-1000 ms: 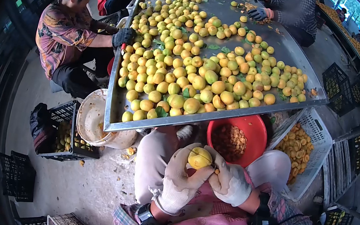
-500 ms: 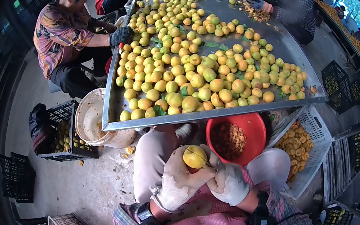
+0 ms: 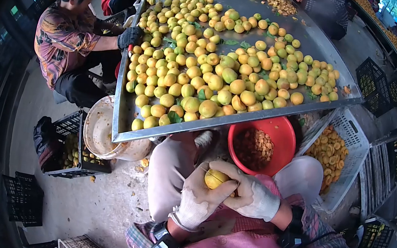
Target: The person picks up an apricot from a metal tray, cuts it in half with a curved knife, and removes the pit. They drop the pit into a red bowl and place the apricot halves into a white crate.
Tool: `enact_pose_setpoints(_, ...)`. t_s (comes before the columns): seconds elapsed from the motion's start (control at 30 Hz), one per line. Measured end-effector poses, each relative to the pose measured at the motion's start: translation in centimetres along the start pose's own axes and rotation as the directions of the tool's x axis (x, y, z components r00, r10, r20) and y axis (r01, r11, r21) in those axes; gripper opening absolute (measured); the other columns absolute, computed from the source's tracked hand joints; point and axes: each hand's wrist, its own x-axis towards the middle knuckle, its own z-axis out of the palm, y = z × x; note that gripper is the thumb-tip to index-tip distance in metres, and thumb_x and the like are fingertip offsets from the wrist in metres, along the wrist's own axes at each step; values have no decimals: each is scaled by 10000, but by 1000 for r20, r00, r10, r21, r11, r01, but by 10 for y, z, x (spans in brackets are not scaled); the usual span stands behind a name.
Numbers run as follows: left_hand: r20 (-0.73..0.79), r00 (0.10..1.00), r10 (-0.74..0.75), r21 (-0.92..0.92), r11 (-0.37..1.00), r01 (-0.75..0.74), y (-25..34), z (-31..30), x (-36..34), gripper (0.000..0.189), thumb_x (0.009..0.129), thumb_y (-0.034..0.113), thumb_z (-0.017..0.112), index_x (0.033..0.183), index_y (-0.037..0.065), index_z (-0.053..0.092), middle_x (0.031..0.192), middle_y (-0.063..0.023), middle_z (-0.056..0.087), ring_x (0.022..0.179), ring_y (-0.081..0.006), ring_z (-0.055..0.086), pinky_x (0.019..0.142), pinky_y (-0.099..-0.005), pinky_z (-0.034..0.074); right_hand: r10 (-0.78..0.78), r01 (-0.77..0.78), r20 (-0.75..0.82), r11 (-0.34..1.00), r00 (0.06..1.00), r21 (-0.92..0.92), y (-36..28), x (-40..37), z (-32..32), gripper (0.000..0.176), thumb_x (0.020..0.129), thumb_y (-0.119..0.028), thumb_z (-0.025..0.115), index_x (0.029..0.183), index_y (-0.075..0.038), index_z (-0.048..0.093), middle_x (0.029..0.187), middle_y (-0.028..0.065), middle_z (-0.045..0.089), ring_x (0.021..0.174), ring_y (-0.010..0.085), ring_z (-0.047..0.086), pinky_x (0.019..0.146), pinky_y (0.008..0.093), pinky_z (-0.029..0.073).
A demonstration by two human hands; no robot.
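My left hand, in a soiled whitish glove, is closed around a yellow apricot above my lap. My right hand, gloved alike, is closed over the same apricot from the right, its fingers bent across the top and its thumb low beside it. A thin dark line runs across the fruit's skin. Whether a small tool sits between the fingers is hidden. Just beyond my hands stands a red basin with brown pits inside.
A metal table heaped with apricots spans the front. A white crate of split apricots stands right; a stained white bucket and black crate are left. A co-worker sits at the table's left edge.
My right hand has come up and over the apricot, its fingers now covering the fruit's upper right side. The left hand keeps its hold, nearly in place.
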Motion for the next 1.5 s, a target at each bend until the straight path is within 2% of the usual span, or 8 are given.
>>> enact_pose_setpoints(0.63,212,977,27,-141,990,3,-16,-1,-23,326,736,234,734,995,67,626,871,-95,647,771,-210,650,695,-307,518,-98,69,202,987,974,149,-5,-15,-12,497,806,-114,598,1282,-92,457,1194,113,564,1046,300,610,859,357,494)
enact_pose_setpoints(0.73,247,950,191,83,973,-217,0,-4,-21,241,752,237,668,889,40,649,855,-87,660,791,-212,633,733,-315,492,1,-77,345,975,939,207,-5,-17,-15,475,824,-150,590,1276,-77,465,1203,103,564,1059,273,608,873,346,490)
enact_pose_setpoints(0.97,302,947,-113,-368,902,225,-6,-4,-14,661,817,469,710,1208,-16,489,1070,-72,587,965,-158,574,860,-292,459,80,-90,64,983,995,162,5,-15,-9,823,746,-107,703,1444,-41,273,1406,200,406,1209,328,516,995,377,431)
enact_pose_setpoints(1.0,271,957,-100,-418,884,210,-14,-3,-16,535,838,283,722,1200,-26,478,1077,-90,591,981,-159,578,886,-299,460,103,-111,74,988,992,111,4,-17,-11,867,775,-114,702,1477,-51,195,1442,202,357,1239,321,490,1001,372,427)
enact_pose_setpoints(1.2,204,964,-170,-518,817,254,-15,-1,-15,549,840,315,726,1209,-10,483,1087,-85,586,990,-164,579,881,-296,462,258,-257,119,966,959,-21,-2,-21,-10,745,903,-239,617,1475,-39,185,1257,239,532,1016,341,623,880,373,494)
enact_pose_setpoints(1.33,207,967,-152,-450,862,232,-15,-8,-10,553,831,289,739,1225,-1,482,1059,-77,596,983,-161,585,873,-302,469,146,-140,54,985,988,-101,0,-23,-6,692,938,-263,562,1470,-27,188,1157,252,583,898,355,647,794,388,512)
enact_pose_setpoints(1.4,126,991,34,95,994,-46,-16,-15,-6,558,825,250,746,1244,1,476,1045,-77,607,972,-163,597,869,-310,476,25,-29,-22,982,999,-189,-2,-22,-5,669,946,-237,547,1466,-14,190,1176,259,570,890,362,639,770,394,510)
enact_pose_setpoints(1.5,147,987,-66,-95,992,81,-17,-15,-5,584,792,210,773,1249,-7,481,1095,-78,598,990,-181,600,882,-329,478,166,-159,39,977,985,-142,-8,-21,-7,660,946,-210,546,1464,-7,192,1198,253,564,932,360,640,793,382,513)
